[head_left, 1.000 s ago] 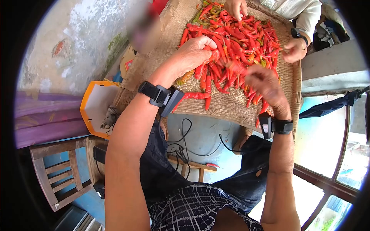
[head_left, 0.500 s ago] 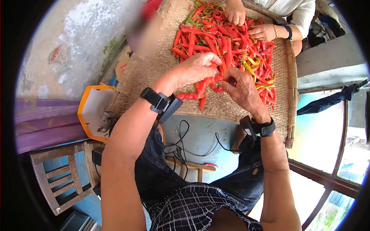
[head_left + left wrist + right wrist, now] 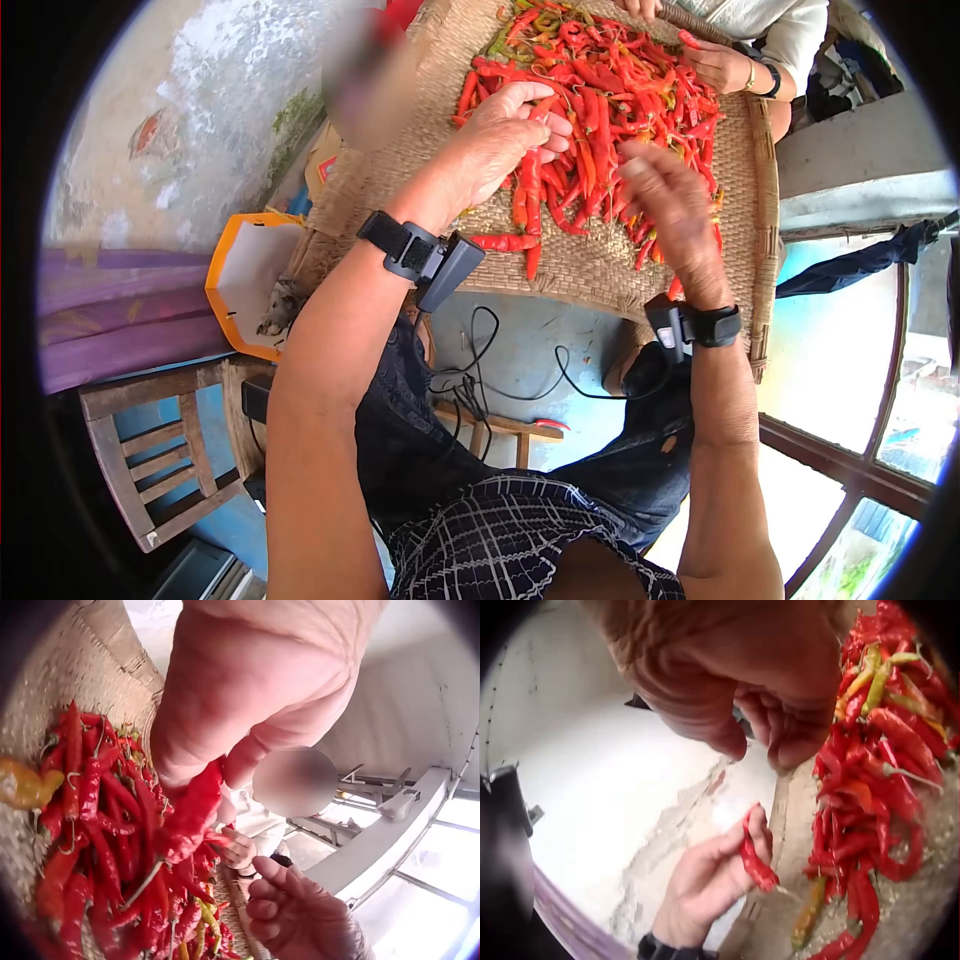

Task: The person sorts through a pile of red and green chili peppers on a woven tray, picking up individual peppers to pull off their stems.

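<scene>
My left hand (image 3: 500,145) is above the near left part of a heap of red chili peppers (image 3: 605,110). It pinches one red chili (image 3: 191,817) between thumb and fingers, and the pale stem points down toward the heap in the left wrist view. In the right wrist view the same chili hangs across the left fingers (image 3: 705,874). My right hand (image 3: 675,205) hovers over the heap's right side, fingers loosely bent and nothing between thumb and fingertips. A few loose chilies, one lying crosswise (image 3: 505,242), rest near the tray's front edge.
The heap lies on a woven tray (image 3: 590,275) with a raised rim. Across it, another person's hand (image 3: 722,68) holds a red chili. An orange-edged box (image 3: 245,285) and a wooden chair (image 3: 160,455) stand at left; black cables (image 3: 475,385) hang below the tray.
The two hands came together at a chili half a second ago. Now my right hand has drawn away to the right, while the left stays over the heap with a chili. The other person's hands moved back.
</scene>
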`<move>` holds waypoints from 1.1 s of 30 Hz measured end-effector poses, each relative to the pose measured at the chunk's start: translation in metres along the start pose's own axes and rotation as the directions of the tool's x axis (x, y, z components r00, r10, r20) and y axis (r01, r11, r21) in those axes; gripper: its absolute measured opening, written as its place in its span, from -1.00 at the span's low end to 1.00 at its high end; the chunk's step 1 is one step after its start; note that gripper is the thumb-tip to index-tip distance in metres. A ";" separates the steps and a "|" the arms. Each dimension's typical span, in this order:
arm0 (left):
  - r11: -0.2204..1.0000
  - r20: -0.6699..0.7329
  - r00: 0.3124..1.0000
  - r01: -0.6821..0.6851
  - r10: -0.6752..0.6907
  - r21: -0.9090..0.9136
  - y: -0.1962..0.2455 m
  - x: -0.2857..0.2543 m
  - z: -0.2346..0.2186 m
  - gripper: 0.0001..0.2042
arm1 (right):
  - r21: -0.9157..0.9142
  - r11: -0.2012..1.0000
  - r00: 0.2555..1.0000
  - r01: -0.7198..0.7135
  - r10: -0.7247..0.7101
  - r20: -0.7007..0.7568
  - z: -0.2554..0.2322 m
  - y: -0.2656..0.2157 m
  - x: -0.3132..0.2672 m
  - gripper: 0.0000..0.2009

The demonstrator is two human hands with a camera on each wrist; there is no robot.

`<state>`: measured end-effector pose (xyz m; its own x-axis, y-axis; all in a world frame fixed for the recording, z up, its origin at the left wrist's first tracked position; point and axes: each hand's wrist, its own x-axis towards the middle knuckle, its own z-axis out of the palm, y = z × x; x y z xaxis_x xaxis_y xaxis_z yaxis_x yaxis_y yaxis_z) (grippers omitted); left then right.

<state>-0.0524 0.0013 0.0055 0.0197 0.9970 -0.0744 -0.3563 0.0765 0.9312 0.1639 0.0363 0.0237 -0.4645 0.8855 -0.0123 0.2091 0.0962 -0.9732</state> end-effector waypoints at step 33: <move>0.770 0.037 0.974 0.153 -0.223 0.620 -0.004 -0.011 0.007 -0.80 | 0.060 0.973 0.943 -0.221 0.198 0.268 0.046 0.018 -0.016 -0.64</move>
<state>-0.0444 -0.0103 0.0049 0.1332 0.9544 -0.2672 0.3080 0.2164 0.9265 0.1351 0.0032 -0.0040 -0.6276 0.7318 -0.2657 0.2548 -0.1294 -0.9583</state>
